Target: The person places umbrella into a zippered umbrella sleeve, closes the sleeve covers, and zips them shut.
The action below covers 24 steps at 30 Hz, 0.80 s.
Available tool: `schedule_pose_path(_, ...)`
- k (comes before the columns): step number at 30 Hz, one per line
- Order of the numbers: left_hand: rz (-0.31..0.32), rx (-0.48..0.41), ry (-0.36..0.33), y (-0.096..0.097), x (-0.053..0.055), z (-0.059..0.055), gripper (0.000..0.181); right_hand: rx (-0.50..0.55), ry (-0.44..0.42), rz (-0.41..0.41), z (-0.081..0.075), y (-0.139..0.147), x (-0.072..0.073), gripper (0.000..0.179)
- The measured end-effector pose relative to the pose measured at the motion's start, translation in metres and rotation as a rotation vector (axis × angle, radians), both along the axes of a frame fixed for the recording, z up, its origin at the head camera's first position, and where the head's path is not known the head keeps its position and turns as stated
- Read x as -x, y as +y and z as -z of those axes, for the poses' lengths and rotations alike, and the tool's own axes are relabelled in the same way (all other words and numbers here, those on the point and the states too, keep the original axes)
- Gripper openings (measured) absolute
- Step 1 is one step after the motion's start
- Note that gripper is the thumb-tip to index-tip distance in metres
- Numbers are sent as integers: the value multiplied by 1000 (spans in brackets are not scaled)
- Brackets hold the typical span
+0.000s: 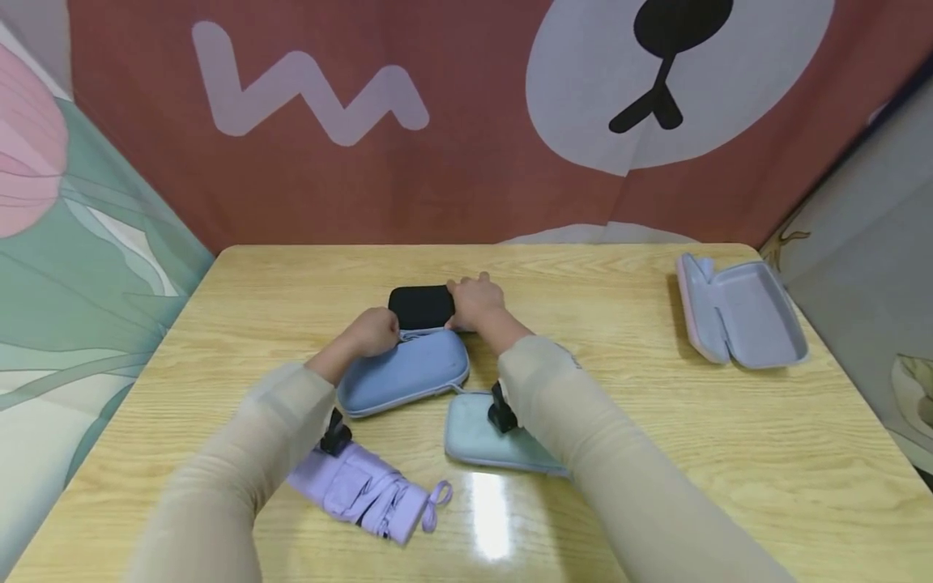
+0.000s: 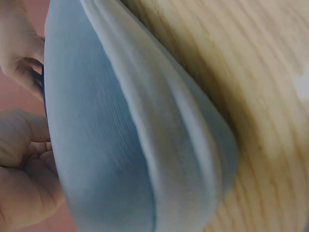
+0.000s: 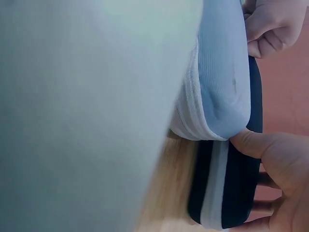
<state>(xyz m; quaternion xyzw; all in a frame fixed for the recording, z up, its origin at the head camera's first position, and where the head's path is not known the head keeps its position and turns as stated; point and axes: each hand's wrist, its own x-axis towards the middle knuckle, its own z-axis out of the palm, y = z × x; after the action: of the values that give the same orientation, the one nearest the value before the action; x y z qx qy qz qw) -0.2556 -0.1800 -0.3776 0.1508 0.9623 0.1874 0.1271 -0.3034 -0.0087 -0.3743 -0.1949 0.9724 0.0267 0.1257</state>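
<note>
A black zippered case point(image 1: 420, 308) with a pale zipper band lies toward the back of the table. My right hand point(image 1: 477, 304) grips its right end, the thumb on the near side and the fingers point(image 3: 265, 205) round the far side. At its left end my left hand point(image 1: 375, 330) is curled in a pinch at the zipper edge; the pinched part is hidden. A blue zippered case point(image 1: 408, 372) lies just in front of the black one, below the left hand. It covers much of the left wrist view. The light green case point(image 1: 481, 433) lies under my right forearm.
A folded lilac umbrella point(image 1: 372, 490) with a tied strap lies at the near left, by my left sleeve. Far right, an open grey case point(image 1: 758, 316) with a pink outer side stands on the wooden table point(image 1: 619, 300). A patterned cloth point(image 1: 474, 186) hangs behind the back edge.
</note>
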Motion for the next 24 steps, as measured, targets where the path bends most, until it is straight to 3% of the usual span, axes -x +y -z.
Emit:
schedule_pose_path(5,9,38,-1,3,0,-2,36,41,-10,22,1,3,-3,75)
schedule_pose_path(11,14,80,-151,3,-1,-6,21,138,-45,-11,3,11,-6,74)
schedule_pose_path(16,28,77,-232,-2,-11,-11,29,219,-89,-62,5,23,-7,69)
schedule_pose_path(21,57,85,-225,-6,-26,-14,41,298,-144,-57,3,37,-10,65)
schedule_pose_path(24,95,83,-184,-6,-37,-15,49,311,-162,-51,1,46,-12,65)
